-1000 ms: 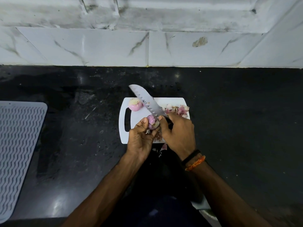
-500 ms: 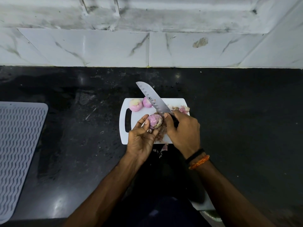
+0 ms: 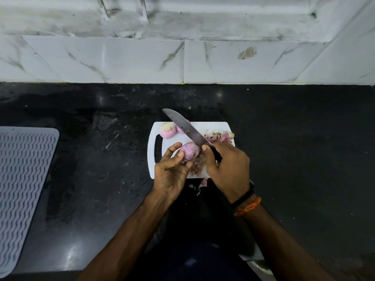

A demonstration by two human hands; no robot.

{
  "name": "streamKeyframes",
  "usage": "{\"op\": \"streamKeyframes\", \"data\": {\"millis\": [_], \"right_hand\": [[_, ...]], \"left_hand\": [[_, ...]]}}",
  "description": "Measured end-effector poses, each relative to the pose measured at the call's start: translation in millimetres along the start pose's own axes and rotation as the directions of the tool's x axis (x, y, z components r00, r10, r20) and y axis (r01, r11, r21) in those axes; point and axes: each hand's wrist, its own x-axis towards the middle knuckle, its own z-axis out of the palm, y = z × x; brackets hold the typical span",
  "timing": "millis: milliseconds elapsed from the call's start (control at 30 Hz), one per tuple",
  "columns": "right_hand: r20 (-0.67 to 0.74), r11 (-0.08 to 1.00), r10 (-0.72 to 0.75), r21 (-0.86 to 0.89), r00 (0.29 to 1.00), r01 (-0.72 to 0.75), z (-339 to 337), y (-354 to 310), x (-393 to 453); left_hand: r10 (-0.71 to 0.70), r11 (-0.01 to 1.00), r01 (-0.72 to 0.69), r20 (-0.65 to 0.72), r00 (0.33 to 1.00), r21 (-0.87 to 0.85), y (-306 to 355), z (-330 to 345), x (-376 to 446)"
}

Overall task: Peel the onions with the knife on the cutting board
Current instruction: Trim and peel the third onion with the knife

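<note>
A small white cutting board (image 3: 214, 126) lies on the black counter. My left hand (image 3: 170, 171) holds a pink onion (image 3: 188, 151) between thumb and fingers, just above the board's near half. My right hand (image 3: 227, 167) grips the black handle of a knife (image 3: 184, 126); the blade slants up to the left and its heel meets the onion's right side. A peeled onion (image 3: 167, 129) sits at the board's far left corner, and a second one (image 3: 179, 129) is partly hidden behind the blade. Loose pink and brown skins (image 3: 220, 135) lie at the far right of the board.
A grey ribbed mat (image 3: 22, 191) covers the counter at the far left. White marble tiles (image 3: 142, 59) form the wall behind. More peel scraps (image 3: 203, 182) lie at and just off the board's near edge. The black counter (image 3: 304, 138) stretches to the right.
The onion has turned in my left hand and shows more smooth pink surface. The knife blade has swung slightly, now covering most of the second peeled onion. Both hands stay in about the same place.
</note>
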Motion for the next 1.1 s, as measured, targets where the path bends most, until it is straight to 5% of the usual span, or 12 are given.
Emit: {"op": "streamKeyframes", "data": {"millis": [300, 633, 900, 1100], "right_hand": [[-0.004, 0.99, -0.012, 0.14, 1.0, 0.013, -14, -1, -4], [-0.023, 0.99, -0.13, -0.054, 0.991, 0.129, -5, 0, -12], [0.024, 0.974, 0.214, 0.071, 0.976, -0.216, -14, 1, 4], [0.083, 0.923, 0.385, 0.001, 0.919, -0.386, -14, 5, 9]], "left_hand": [[-0.044, 0.999, 0.044, 0.001, 0.999, 0.017, 1, 1, -3], [-0.037, 0.998, 0.038, -0.023, 0.999, 0.043, 2, -4, -3], [-0.066, 0.998, 0.067, 0.129, 0.989, -0.006, 3, -7, -6], [-0.098, 0.985, 0.117, 0.147, 0.984, -0.128, 5, -5, -9]]}}
